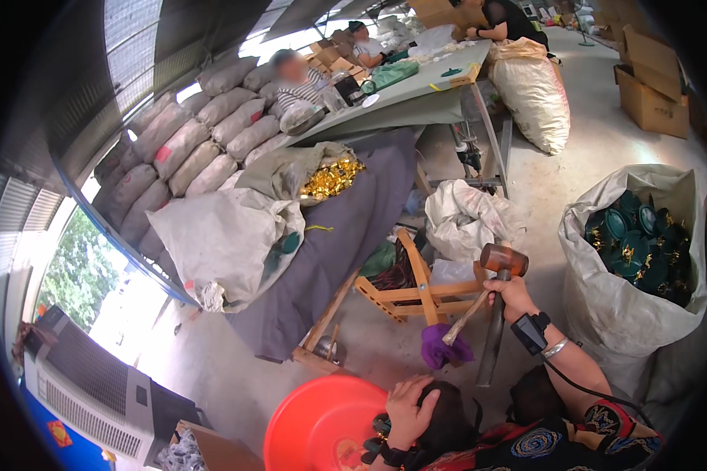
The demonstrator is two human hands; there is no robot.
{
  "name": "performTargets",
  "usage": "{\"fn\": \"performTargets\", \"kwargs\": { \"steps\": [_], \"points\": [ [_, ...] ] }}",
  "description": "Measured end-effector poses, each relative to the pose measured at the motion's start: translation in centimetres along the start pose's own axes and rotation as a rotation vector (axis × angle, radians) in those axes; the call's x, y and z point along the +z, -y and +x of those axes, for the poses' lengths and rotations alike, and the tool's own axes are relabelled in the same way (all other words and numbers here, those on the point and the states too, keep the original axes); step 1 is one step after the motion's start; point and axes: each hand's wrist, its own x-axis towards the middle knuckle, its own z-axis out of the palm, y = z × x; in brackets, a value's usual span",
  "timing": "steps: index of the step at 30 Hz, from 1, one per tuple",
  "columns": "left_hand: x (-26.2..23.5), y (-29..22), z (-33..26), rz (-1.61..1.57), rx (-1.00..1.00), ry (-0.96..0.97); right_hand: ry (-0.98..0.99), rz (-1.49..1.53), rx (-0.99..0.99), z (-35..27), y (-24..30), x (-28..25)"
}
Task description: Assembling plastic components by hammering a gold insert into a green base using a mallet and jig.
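The right hand [513, 298] curls its fingers around the mallet [503, 260] just below its head, probably for balance, with a pale stick [465, 318] alongside; the left hand [407, 410], fingers loosely spread, rests on the dark-clothed knee [452, 420] near the red basin [314, 408], seemingly placed within reach.

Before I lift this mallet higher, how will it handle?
The mallet probably feels top-heavy, given its thick head on a slim handle. That straight handle looks rigid, unlikely to flex. The rounded head may rock if laid down.
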Motion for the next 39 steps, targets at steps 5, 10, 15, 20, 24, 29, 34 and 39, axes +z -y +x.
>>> {"fn": "performTargets", "kwargs": {
  "steps": [5,10,15,20,24,29,34,39],
  "points": [
    [0.1,-0.1,0.3,-0.015,-0.005,0.01,0.037,0.016,-0.004,-0.1,-0.3,-0.4],
    [0.0,0.2,0.4,-0.028,0.006,-0.011,0.181,-0.007,0.092,-2.3,-0.1,1.0],
    [0.1,0.3,0.3,-0.032,0.001,-0.01,0.331,-0.13,0.131,-3.4,-1.4,0.8],
    [0.1,0.1,-0.1,-0.027,0.003,-0.049,0.345,-0.192,0.148,-3.3,-2.0,0.4],
    [0.0,0.3,-0.3,-0.041,-0.004,-0.058,0.334,-0.196,0.111,-3.8,-1.9,0.7],
    [-0.2,0.0,-0.1,-0.026,0.006,-0.058,0.309,-0.236,0.086,-3.9,-1.7,0.5],
    [0.3,0.5,-0.1,0.015,0.009,-0.04,0.328,-0.234,0.071,-4.0,-1.3,0.2],
    [0.6,0.6,-0.2,0.041,0.047,-0.08,0.322,-0.256,0.058,-4.6,-0.9,0.5]
  ]
}}
